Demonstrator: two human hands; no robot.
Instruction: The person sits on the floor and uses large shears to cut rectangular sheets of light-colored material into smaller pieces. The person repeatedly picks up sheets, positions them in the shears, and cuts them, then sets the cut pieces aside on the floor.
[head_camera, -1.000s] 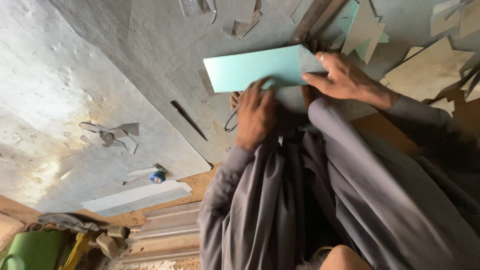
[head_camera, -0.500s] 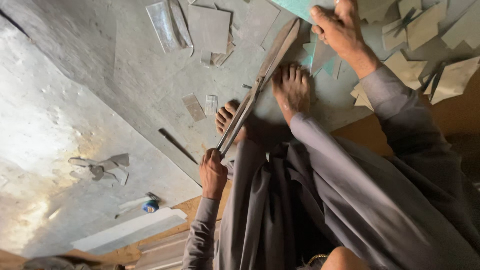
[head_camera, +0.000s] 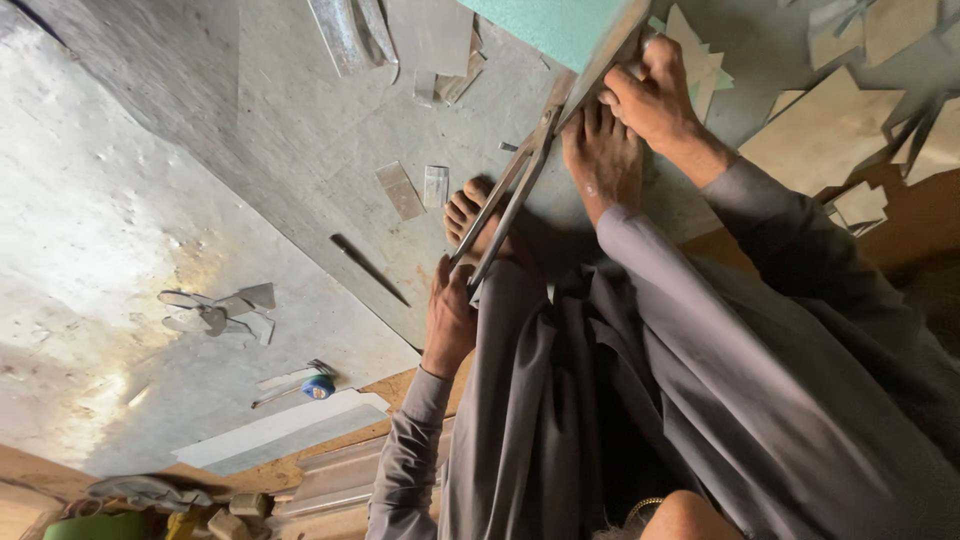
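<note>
- Left hand (head_camera: 450, 318): fingers closed round the handle end of the long grey metal shears (head_camera: 520, 185), low in the head view, just beside the left foot (head_camera: 472, 215)
- Long grey metal shears: run slantwise up to the green-faced sheet-metal panel (head_camera: 560, 28); blades meet its lower edge
- Right hand (head_camera: 655, 100): clamped on the panel's edge next to the blades, fingers curled over it
- Right foot (head_camera: 603, 160): bare, planted on the large grey metal floor sheet (head_camera: 300, 150), touching the right hand
- Step in hand, by judgement: a cut along the panel edge, the shears engaged
- Next move, by judgement: calls for a firm squeeze on the handles while the panel is held steady; fingers sit close to the blades
- Surroundings: small metal offcuts (head_camera: 400, 190) near the feet; pale cut scraps (head_camera: 800, 130) at right; a blue-tipped tool (head_camera: 315, 385) well apart
</note>
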